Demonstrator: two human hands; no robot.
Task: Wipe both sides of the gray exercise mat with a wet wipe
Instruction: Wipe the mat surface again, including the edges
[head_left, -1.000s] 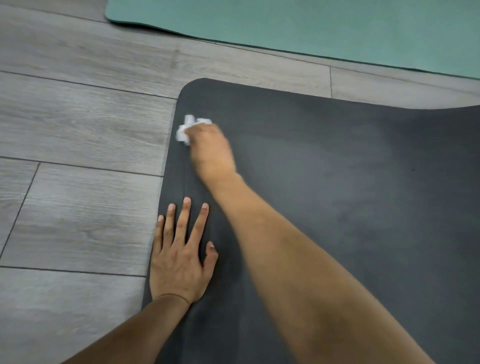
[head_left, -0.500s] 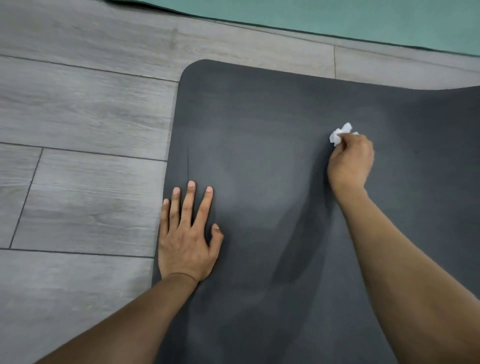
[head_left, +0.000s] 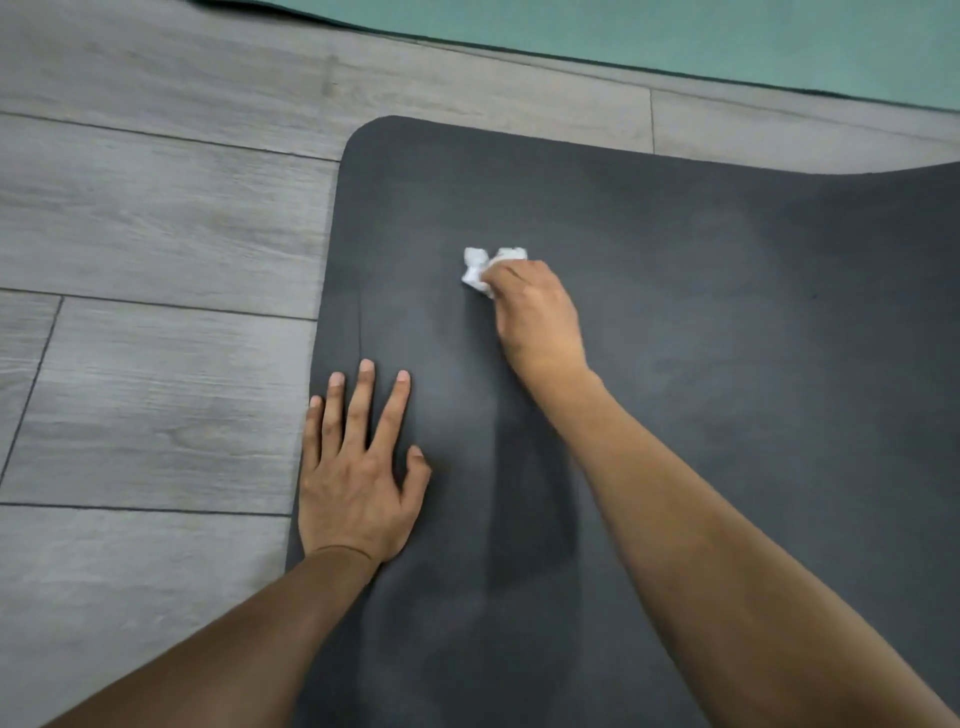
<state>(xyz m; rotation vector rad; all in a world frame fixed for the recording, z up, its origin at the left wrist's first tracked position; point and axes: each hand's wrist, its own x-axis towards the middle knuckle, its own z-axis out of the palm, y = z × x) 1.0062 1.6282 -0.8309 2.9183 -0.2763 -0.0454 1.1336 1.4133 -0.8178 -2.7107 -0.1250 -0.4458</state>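
Wiping the upward face of the gray exercise mat (head_left: 701, 322) near its 11 o'clock corner.

Right hand (head_left: 535, 317) grips a crumpled wet wipe (head_left: 475, 270) against the mat on the floor (head_left: 156, 234); left hand (head_left: 358, 467) lies flat with fingers spread at 8 o'clock, apparently steadying the edge. Next: further strokes, later flipping. No writing visible.

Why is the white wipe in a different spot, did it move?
Yes. The right hand has dragged the wet wipe back left across the gray mat, toward its left edge and the flat left hand, which stayed put.
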